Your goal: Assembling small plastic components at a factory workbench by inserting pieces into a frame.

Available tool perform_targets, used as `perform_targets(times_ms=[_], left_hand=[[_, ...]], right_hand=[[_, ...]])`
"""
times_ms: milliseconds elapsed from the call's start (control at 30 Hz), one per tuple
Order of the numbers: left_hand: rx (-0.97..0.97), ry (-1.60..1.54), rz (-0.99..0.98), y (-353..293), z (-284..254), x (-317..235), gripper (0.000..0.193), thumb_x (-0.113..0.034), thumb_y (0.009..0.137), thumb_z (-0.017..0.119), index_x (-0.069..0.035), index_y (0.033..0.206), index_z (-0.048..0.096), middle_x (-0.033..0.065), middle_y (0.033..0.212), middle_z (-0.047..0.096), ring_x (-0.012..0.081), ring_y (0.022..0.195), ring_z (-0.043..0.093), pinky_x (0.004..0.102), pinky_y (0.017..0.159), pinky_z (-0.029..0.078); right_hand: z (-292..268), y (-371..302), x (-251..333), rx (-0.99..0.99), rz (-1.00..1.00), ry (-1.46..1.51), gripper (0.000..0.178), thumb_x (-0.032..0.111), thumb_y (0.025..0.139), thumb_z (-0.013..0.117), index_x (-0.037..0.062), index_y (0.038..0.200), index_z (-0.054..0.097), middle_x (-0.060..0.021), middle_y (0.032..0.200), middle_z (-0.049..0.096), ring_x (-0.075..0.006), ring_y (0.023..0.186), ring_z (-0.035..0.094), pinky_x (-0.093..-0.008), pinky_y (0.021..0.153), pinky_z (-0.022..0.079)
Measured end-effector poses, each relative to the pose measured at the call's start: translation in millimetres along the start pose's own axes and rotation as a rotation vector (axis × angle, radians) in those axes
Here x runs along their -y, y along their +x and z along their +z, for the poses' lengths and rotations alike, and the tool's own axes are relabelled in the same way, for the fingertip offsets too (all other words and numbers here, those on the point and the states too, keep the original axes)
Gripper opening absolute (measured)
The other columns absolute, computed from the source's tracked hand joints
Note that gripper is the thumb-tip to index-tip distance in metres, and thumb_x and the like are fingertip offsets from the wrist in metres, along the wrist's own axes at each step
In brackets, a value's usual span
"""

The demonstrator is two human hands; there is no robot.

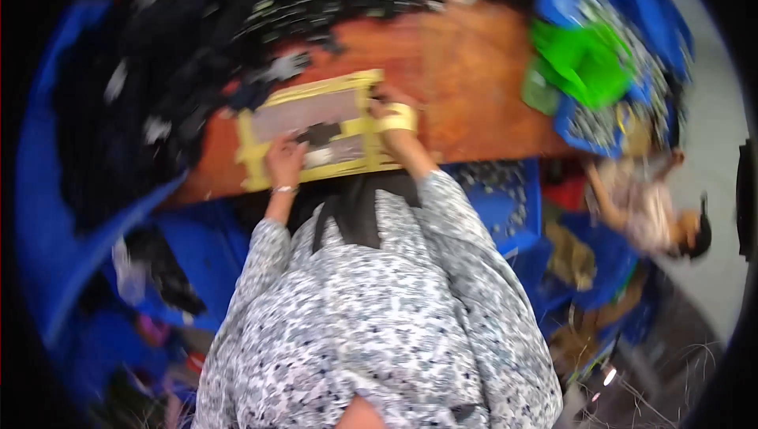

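A flat board [308, 105] edged with yellow tape lies tilted on the orange-brown table in front of me. On it rests a small black flat piece [321, 134] of uneven outline, its kind unclear, with a pale patch below it. The fingers of my left hand [284, 162] are bent together at the black piece's left edge and seem to pinch it. My right hand [388, 99] is at the board's right edge, its fingers smeared by motion. A wide yellow band [398, 118], like a tape roll, circles it near the wrist.
Dark pieces heap along the table's [482, 73] far side, with a black pile [134, 105] at left. Blue crates [584, 133] of small parts and a green bag [588, 62] stand at right. A blue tray [497, 200] sits below the table edge. Another person [643, 208] is at far right.
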State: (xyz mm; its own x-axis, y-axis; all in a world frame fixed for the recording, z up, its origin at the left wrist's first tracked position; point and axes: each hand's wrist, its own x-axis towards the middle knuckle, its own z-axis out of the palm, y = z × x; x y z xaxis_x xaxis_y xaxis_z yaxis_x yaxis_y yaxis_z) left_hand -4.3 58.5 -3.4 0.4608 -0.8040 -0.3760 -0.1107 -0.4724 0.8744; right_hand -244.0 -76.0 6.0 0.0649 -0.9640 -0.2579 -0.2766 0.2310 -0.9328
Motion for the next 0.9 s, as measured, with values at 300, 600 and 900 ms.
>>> perform_targets(times_ms=[300, 600, 900], left_hand=[[-0.039, -0.213, -0.154, -9.0, 0.7, -11.2, 0.022, 0.005, 0.083, 0.075, -0.002, 0.102, 0.066, 0.0012, 0.072, 0.063, 0.0089, 0.058, 0.063, 0.0251, 0.050, 0.053], [-0.034, -0.120, -0.037, -11.7, -2.6, -11.7, 0.021, 0.007, 0.082, 0.073, -0.001, 0.099, 0.063, -0.0003, 0.070, 0.061, 0.0063, 0.058, 0.061, 0.0242, 0.051, 0.053], [-0.023, -0.069, 0.072, -10.3, -3.6, -8.1, 0.022, 0.008, 0.080, 0.072, -0.001, 0.097, 0.062, 0.0005, 0.069, 0.061, 0.0078, 0.058, 0.062, 0.0251, 0.054, 0.050]], right_hand=[[82.6, -46.8, 38.7, 0.379, -0.453, -0.505, 0.025, 0.021, 0.077, 0.081, 0.0080, 0.097, 0.074, -0.0124, 0.086, 0.071, -0.0328, 0.076, 0.066, -0.0449, 0.070, 0.049], [72.5, -39.0, 41.3, 0.445, -0.767, -0.653, 0.024, 0.018, 0.077, 0.079, 0.0100, 0.099, 0.073, -0.0091, 0.084, 0.066, -0.0319, 0.078, 0.064, -0.0434, 0.070, 0.045], [76.8, -18.7, 57.9, 0.685, -1.084, -0.858, 0.022, 0.016, 0.077, 0.075, 0.0102, 0.098, 0.071, -0.0061, 0.084, 0.061, -0.0261, 0.078, 0.061, -0.0400, 0.070, 0.043]])
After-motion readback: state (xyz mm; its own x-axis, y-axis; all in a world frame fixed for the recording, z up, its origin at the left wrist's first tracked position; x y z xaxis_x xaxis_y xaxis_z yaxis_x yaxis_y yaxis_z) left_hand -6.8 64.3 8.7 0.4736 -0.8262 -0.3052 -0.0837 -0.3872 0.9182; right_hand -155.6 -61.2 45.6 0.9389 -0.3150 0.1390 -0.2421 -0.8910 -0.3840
